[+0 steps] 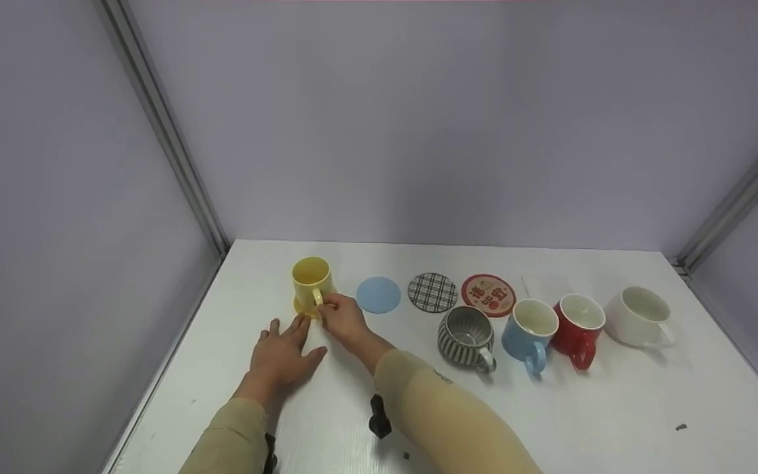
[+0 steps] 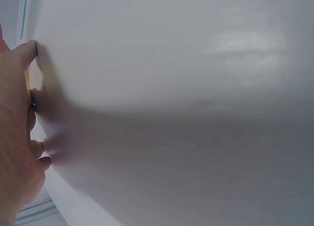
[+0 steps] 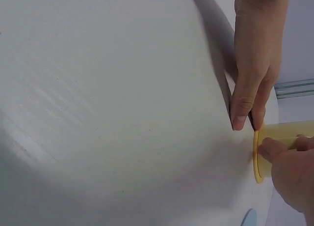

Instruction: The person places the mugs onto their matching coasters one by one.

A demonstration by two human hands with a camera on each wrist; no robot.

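A yellow mug [image 1: 305, 284] stands upright on a round yellow coaster [image 3: 256, 164] at the left of the white table. My right hand [image 1: 347, 324] pinches the mug's handle from the right. Palm down on the table, my left hand [image 1: 280, 361] has its fingers stretched forward, with fingertips at the coaster's near edge. The right wrist view shows those fingertips against the coaster's rim and the mug seated on it. In the left wrist view the mug is almost wholly behind the left hand [image 2: 14, 127].
Rightward lie a blue coaster [image 1: 379, 295], a plaid coaster [image 1: 433, 292], a red coaster [image 1: 488, 295] and a pale square [image 1: 545, 288]. Before them stand a striped mug [image 1: 461, 342], a blue mug [image 1: 524, 332], a red mug [image 1: 573, 332] and a white mug [image 1: 632, 322].
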